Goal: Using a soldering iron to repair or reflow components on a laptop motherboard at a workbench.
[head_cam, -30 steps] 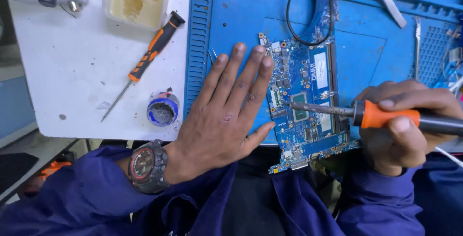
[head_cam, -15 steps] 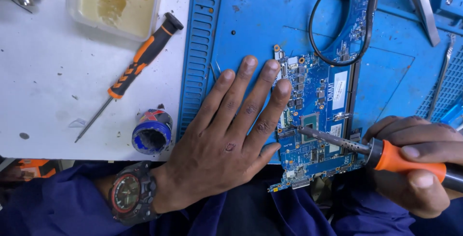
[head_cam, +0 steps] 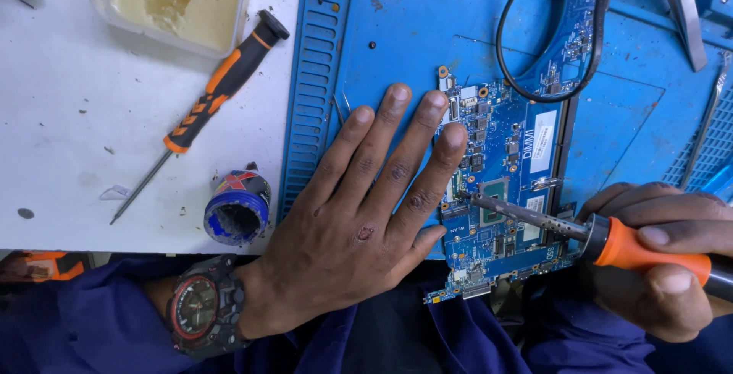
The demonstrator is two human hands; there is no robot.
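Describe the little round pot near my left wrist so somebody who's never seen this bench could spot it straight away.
Start at the white table left of the blue mat. Near its front edge, beside the left hand, stands the small round pot. Unlike the long orange-and-black screwdriver above it, it is squat, blue-rimmed and open-topped.

Two hands are seen: the left hand [head_cam: 359,229] and the right hand [head_cam: 660,255]. One circuit board [head_cam: 504,191] is counted at centre, one soldering iron [head_cam: 611,240] at 4 o'clock, one screwdriver [head_cam: 206,106] at 10 o'clock, one small round tin [head_cam: 237,206] at 8 o'clock, one plastic tray [head_cam: 172,0] at 11 o'clock, one black cable loop [head_cam: 550,30] at 1 o'clock, and one wristwatch [head_cam: 200,305] at 7 o'clock.
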